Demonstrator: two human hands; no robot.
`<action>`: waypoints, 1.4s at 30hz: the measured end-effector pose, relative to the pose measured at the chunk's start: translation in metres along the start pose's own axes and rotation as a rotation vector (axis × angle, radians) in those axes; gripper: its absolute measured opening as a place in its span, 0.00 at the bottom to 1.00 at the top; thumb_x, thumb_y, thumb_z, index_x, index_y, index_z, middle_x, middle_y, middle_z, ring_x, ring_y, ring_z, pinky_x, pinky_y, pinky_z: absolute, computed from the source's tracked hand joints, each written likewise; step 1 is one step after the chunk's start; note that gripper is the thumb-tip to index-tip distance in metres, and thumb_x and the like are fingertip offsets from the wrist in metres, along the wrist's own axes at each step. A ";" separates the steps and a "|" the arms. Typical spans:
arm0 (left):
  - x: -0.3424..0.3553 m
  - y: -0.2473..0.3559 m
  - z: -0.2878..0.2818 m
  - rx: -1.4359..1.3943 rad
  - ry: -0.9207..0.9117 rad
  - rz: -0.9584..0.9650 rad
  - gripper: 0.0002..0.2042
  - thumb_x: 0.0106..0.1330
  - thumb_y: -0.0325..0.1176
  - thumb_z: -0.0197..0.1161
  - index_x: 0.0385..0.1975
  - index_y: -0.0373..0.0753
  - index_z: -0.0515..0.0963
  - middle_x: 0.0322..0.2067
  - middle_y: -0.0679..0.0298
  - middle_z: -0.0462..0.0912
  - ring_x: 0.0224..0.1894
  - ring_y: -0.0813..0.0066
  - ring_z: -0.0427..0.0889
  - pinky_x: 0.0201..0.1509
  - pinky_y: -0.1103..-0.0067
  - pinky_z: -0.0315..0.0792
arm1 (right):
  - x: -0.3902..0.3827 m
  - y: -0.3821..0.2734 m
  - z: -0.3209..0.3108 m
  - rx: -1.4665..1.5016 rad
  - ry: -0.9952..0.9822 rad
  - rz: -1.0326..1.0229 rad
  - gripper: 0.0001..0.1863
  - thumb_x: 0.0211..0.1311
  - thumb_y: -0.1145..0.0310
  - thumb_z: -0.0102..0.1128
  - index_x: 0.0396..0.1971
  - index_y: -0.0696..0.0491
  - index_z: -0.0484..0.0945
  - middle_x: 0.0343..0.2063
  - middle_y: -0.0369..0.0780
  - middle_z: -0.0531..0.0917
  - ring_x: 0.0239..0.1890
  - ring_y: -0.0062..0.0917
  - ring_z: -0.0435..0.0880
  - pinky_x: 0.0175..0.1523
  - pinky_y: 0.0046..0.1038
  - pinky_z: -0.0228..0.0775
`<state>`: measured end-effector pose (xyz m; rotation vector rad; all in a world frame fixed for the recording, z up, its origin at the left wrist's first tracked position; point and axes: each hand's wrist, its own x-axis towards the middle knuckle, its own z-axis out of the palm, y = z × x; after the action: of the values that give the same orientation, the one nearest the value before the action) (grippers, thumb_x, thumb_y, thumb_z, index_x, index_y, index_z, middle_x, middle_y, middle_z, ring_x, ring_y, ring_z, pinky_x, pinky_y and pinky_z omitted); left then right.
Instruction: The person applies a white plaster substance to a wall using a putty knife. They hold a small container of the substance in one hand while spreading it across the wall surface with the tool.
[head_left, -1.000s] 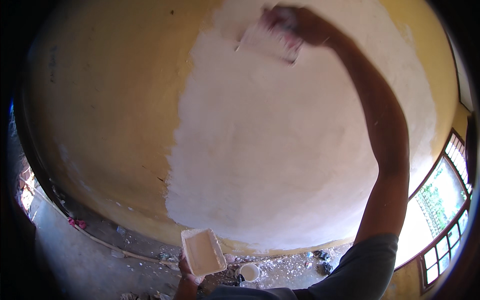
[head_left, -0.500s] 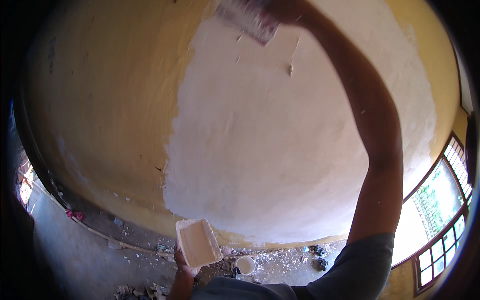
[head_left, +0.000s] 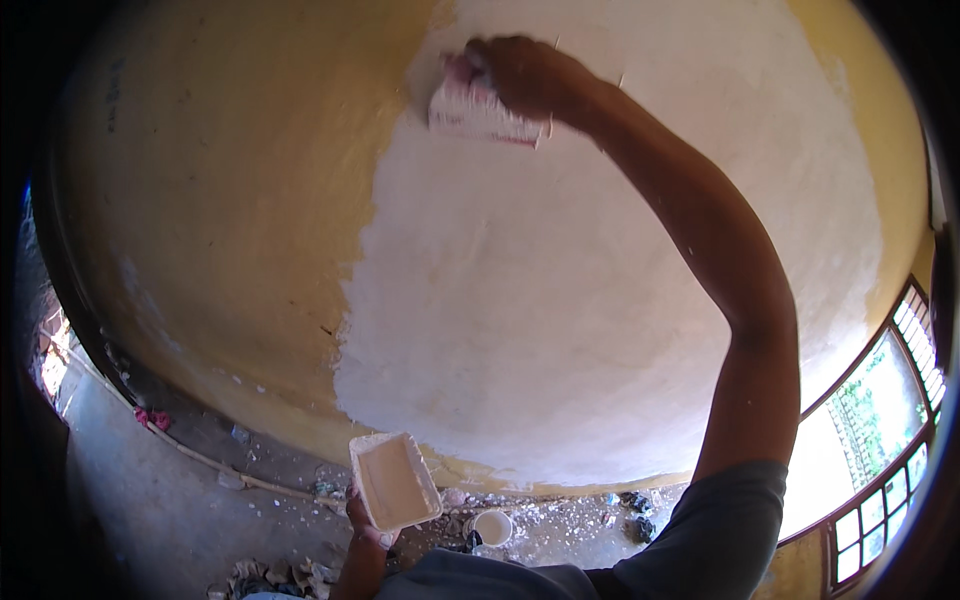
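High on the wall, my right hand point(head_left: 525, 78) grips a wide scraper point(head_left: 484, 112) smeared with white putty. Its blade lies near or against the pale coated patch point(head_left: 560, 300), close to the patch's left border with the yellow wall point(head_left: 240, 220). Small raised ridges of putty show near my right hand. Down low, my left hand point(head_left: 363, 518) holds a white rectangular tray point(head_left: 424, 470) by its left and lower side. The tray is tilted toward me, and cream-coloured putty coats its inside. Most of the left fingers are hidden beneath it.
A white bucket point(head_left: 492, 528) stands on the floor below the wall among scattered flakes. Dark crumpled bags point(head_left: 638, 515) lie to its right. A long pole point(head_left: 225, 468) runs along the wall's foot. A barred window point(head_left: 880, 400) is at the right; crumpled material point(head_left: 270, 580) lies lower left.
My right hand and the scraper have come down from the upper edge of the view, the blade turning more level. The left hand and tray stay nearly in place.
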<state>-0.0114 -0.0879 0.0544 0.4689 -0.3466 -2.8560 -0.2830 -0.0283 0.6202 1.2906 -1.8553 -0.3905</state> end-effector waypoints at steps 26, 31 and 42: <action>0.020 -0.012 -0.017 -0.047 -0.023 0.006 0.29 0.72 0.60 0.42 0.62 0.47 0.70 0.53 0.61 0.78 0.53 0.55 0.80 0.56 0.55 0.75 | -0.170 0.031 -0.031 -0.403 -0.199 -0.177 0.07 0.66 0.69 0.56 0.43 0.49 0.76 0.41 0.38 0.82 0.51 0.29 0.79 0.51 0.33 0.77; 0.012 -0.011 -0.003 -0.043 -0.027 -0.011 0.26 0.72 0.56 0.42 0.61 0.47 0.71 0.52 0.61 0.79 0.53 0.56 0.80 0.57 0.56 0.75 | -0.130 0.038 -0.043 -0.411 -0.063 -0.181 0.11 0.62 0.70 0.59 0.45 0.50 0.75 0.39 0.39 0.82 0.50 0.31 0.80 0.52 0.32 0.75; 0.004 -0.008 -0.009 -0.053 0.074 0.039 0.26 0.72 0.56 0.42 0.60 0.47 0.72 0.52 0.62 0.79 0.54 0.57 0.80 0.57 0.56 0.74 | -0.007 0.077 -0.066 -0.241 0.081 -0.024 0.19 0.57 0.78 0.54 0.51 0.59 0.74 0.51 0.51 0.80 0.56 0.47 0.78 0.60 0.41 0.71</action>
<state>-0.0137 -0.0832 0.0431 0.5503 -0.2629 -2.7941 -0.2801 0.0234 0.7071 1.1485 -1.6704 -0.5489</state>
